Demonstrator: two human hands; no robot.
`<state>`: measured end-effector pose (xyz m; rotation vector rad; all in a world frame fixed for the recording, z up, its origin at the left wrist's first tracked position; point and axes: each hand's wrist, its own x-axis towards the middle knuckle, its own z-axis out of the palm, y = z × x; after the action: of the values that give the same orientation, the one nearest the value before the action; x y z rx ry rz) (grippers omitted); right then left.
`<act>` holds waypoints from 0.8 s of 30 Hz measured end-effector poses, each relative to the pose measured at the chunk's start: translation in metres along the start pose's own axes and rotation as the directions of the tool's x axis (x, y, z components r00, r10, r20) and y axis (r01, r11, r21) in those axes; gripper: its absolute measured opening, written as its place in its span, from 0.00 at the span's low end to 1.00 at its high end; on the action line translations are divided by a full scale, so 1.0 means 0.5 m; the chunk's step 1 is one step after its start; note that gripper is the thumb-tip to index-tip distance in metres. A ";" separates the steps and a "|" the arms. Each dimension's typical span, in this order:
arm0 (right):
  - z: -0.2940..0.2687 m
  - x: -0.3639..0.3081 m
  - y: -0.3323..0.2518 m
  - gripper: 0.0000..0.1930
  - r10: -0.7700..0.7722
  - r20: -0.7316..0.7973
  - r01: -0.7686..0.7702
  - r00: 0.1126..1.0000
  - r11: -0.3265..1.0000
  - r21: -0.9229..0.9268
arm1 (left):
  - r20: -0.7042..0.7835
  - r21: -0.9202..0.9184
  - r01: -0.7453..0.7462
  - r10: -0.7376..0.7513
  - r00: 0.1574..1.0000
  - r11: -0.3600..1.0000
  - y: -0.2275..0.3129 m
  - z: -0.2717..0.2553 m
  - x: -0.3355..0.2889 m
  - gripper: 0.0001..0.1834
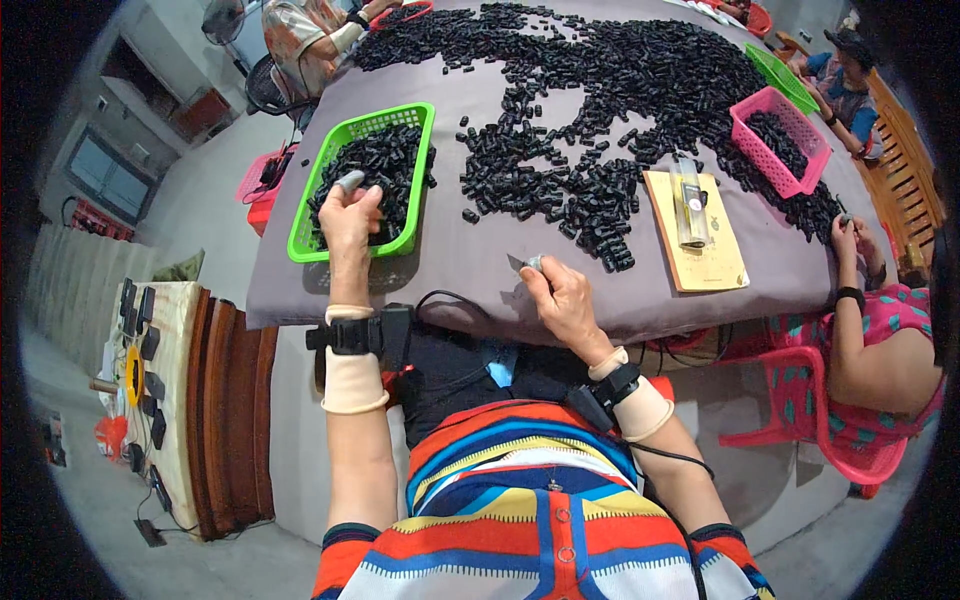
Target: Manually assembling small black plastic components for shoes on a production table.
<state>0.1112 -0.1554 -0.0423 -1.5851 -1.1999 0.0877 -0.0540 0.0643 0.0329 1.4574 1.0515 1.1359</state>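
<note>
My left hand point(347, 222) is over the near part of a green plastic basket point(427, 150), which holds many small black plastic pieces point(385, 155). A grey covering wraps one of its fingertips. The thumb stands a little apart from the curled fingers, and no piece shows between them. My right hand point(566, 303) is closed above the table's near edge. A small dark pointed knife blade point(516, 262) sticks out from its fingers, and a grey wrap shows on a fingertip; the rest of the knife is hidden in the grip.
Loose black pieces point(570, 180) spread over the grey-covered table point(480, 270). Right of them, a yellow booklet point(700, 268) lies under a clear plastic case point(690, 225). A pink basket point(810, 170) stands farther right. Other people sit around the table, one on a red chair point(820, 400).
</note>
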 end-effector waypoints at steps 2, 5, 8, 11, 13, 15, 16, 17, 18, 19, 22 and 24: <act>-0.004 -0.005 -0.005 0.13 0.012 -0.015 -0.011 1.000 1.000 0.013 | 0.007 -0.011 -0.008 0.008 1.000 1.000 0.005 0.007 -0.022 0.17; -0.006 -0.004 -0.006 0.13 0.056 0.032 -0.055 0.998 0.998 -0.037 | 0.244 -0.309 0.076 0.002 0.970 0.948 0.029 0.025 -0.075 0.15; 0.007 -0.005 0.003 0.13 0.015 -0.012 -0.015 1.000 1.000 0.021 | 0.152 -0.456 -0.033 0.115 0.982 0.890 0.101 0.013 -0.135 0.14; 0.010 -0.007 0.018 0.13 -0.027 0.000 0.027 1.000 0.999 0.037 | 0.064 -0.552 -0.155 0.227 0.972 0.819 0.177 -0.013 -0.191 0.14; 0.005 -0.007 0.015 0.13 -0.022 -0.001 0.022 1.000 1.000 0.017 | 0.065 -0.616 -0.190 0.291 0.955 0.764 0.223 -0.032 -0.232 0.14; 0.000 -0.006 0.013 0.13 -0.020 0.000 0.020 1.000 1.000 -0.008 | 0.068 -0.648 -0.231 0.357 0.932 0.726 0.263 -0.046 -0.277 0.11; 0.002 -0.004 0.008 0.13 -0.028 0.006 0.028 1.000 1.000 -0.014 | 0.064 -0.648 -0.258 0.388 0.919 0.717 0.283 -0.058 -0.300 0.09; 0.004 -0.004 0.006 0.13 -0.036 0.014 0.037 0.999 0.999 -0.021 | 0.113 -0.727 -0.237 0.453 0.884 0.645 0.305 -0.062 -0.325 0.07; 0.006 -0.005 0.004 0.13 -0.036 0.017 0.036 0.999 0.999 -0.023 | 0.153 -0.797 -0.205 0.519 0.841 0.568 0.326 -0.068 -0.349 0.07; 0.001 -0.006 0.006 0.14 -0.023 0.020 0.024 1.000 0.999 -0.042 | 0.153 -0.796 -0.250 0.583 0.798 0.551 0.344 -0.084 -0.365 0.06; -0.001 -0.007 0.004 0.13 -0.027 0.019 0.028 0.999 0.998 -0.052 | 0.023 -0.884 -0.362 0.800 0.599 0.296 0.357 -0.115 -0.402 0.12; 0.003 -0.007 0.004 0.12 -0.042 0.015 0.043 0.999 0.998 -0.048 | 0.152 -0.851 -0.365 0.842 0.518 0.378 0.379 -0.109 -0.419 0.07</act>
<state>0.1097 -0.1567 -0.0465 -1.6022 -1.2540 0.0430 -0.1354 -0.1584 0.1956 1.3603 -0.5415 1.2821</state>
